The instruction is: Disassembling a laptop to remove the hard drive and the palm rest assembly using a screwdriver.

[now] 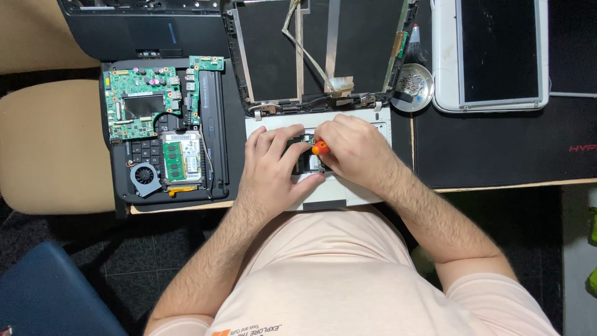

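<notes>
A white laptop base (323,194) lies open on the desk in front of me, its bare screen lid (323,50) with loose cables tilted back behind it. My left hand (270,163) rests flat on the base, fingers spread beside a dark opening (308,163) in its middle. My right hand (354,149) is closed around a small screwdriver with an orange handle (319,147), whose tip points down into that opening. The screwdriver's shaft is hidden by my fingers.
A green motherboard (143,102) with a fan (145,175) and memory module lies on a black laptop shell (214,124) at left. A round metal dish of screws (413,84) sits right of the lid. Another white laptop (491,53) lies at far right on a black mat (497,143).
</notes>
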